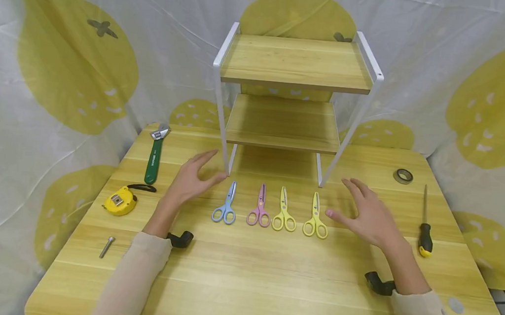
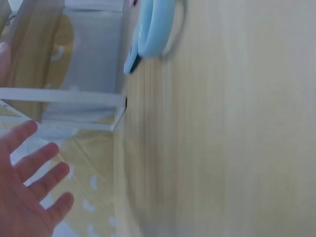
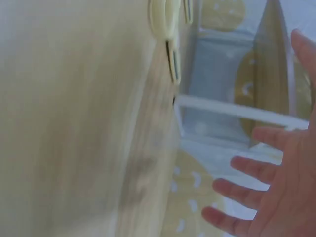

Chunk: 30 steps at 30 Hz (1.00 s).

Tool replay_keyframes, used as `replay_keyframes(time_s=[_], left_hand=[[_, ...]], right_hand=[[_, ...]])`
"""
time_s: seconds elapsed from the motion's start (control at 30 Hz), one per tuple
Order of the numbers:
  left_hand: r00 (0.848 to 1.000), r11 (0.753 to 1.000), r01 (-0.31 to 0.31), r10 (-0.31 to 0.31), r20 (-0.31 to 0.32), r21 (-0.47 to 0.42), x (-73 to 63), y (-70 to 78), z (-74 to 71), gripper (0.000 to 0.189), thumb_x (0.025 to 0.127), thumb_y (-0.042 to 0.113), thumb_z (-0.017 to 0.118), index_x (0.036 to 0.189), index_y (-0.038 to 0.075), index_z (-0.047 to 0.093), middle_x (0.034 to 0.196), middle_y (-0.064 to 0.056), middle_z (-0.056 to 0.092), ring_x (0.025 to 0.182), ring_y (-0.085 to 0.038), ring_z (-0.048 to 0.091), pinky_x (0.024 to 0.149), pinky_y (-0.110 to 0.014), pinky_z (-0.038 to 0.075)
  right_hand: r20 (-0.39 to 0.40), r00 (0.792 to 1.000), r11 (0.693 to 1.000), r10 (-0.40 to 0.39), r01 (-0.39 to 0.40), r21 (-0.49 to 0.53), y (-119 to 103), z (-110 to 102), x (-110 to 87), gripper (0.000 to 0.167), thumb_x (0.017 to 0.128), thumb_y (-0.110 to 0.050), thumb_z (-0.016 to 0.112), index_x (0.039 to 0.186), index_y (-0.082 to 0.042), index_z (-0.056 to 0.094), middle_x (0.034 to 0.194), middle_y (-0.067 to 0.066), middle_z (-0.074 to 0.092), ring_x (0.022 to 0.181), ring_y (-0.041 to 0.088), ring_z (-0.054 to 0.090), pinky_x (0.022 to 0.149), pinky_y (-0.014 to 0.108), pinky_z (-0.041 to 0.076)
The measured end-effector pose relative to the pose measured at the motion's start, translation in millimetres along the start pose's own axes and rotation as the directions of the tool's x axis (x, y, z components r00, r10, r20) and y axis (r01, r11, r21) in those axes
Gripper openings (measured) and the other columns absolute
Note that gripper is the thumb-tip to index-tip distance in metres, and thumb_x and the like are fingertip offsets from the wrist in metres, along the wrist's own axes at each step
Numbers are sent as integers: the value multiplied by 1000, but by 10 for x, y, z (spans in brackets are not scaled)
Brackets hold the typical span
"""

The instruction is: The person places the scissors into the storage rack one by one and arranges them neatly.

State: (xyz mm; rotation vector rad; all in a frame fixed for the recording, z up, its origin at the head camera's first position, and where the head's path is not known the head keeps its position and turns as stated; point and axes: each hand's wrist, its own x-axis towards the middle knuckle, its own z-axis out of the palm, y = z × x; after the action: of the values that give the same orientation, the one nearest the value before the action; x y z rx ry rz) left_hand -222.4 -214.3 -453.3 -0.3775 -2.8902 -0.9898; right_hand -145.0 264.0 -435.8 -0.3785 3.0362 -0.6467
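My left hand (image 1: 190, 180) is held over the table with fingers extended, between the shelf's left front leg and the blue scissors (image 1: 226, 205). On the other side my right hand (image 1: 368, 213), fingers spread, hovers to the right of the yellow scissors (image 1: 316, 219). Both hands hold nothing. Pink scissors (image 1: 259, 207) and a second yellow pair (image 1: 284, 212) lie between, all in a row with handles toward me. Behind the row stands a two-tier shelf (image 1: 295, 62) with white legs. The left wrist view shows the blue scissors (image 2: 155, 29) close up.
On the left lie a green-handled adjustable wrench (image 1: 154, 159), a yellow tape measure (image 1: 121, 201) and a bolt (image 1: 106, 247). To the right are a roll of tape (image 1: 403, 176), a screwdriver (image 1: 426, 235) and a grey disc (image 1: 456, 305). A lemon-print curtain (image 1: 167, 47) hangs behind.
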Motion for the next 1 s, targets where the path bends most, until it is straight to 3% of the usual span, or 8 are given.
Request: replay_keyframes(time_s=[0.13,0.23,0.37,0.5,0.77,1.0], left_hand=[[998,988,-16,7,-57,-156,27,52,71,74,95,58,67,157,26,44,158,-10,49,144,-36,48,119,-60,42],[997,962,-15,-8,-83,-274,48,86,116,69,97,50,69,154,18,49,149,-14,58,133,-36,58,111,-54,53],[994,927,-1,-40,-100,-376,76,108,168,63,97,47,70,150,15,54,143,-13,63,128,-34,62,105,-51,58],[990,911,23,-77,-116,-412,89,107,217,55,98,47,69,144,18,60,137,-8,67,125,-29,63,105,-53,58],[989,874,24,-93,-119,-485,114,103,262,43,102,32,68,137,7,63,131,-16,69,125,-36,63,117,-58,44],[985,863,60,-132,-111,-501,168,34,312,48,98,49,68,132,14,67,129,-8,71,123,-27,65,114,-51,50]], right_hand=[[-1,1000,998,5,-5,70,-92,74,-104,95,90,-70,65,164,-23,26,162,23,36,139,54,44,98,80,46],[8,1000,991,3,-4,137,-140,131,-160,93,90,-68,67,161,-20,31,153,21,48,134,48,51,97,74,50],[19,1000,975,-14,10,222,-174,219,-193,90,91,-63,70,157,-12,37,136,16,60,122,38,60,95,62,55],[38,999,961,-7,-3,275,-184,340,-210,89,89,-61,74,154,-10,42,126,12,63,113,31,62,94,54,57],[54,998,936,32,-49,349,-187,537,-264,83,84,-51,84,144,-4,52,125,12,66,108,27,65,93,46,59],[46,998,933,41,-55,356,-181,607,-229,67,78,-33,92,131,-2,64,117,10,68,100,23,58,86,35,54]])
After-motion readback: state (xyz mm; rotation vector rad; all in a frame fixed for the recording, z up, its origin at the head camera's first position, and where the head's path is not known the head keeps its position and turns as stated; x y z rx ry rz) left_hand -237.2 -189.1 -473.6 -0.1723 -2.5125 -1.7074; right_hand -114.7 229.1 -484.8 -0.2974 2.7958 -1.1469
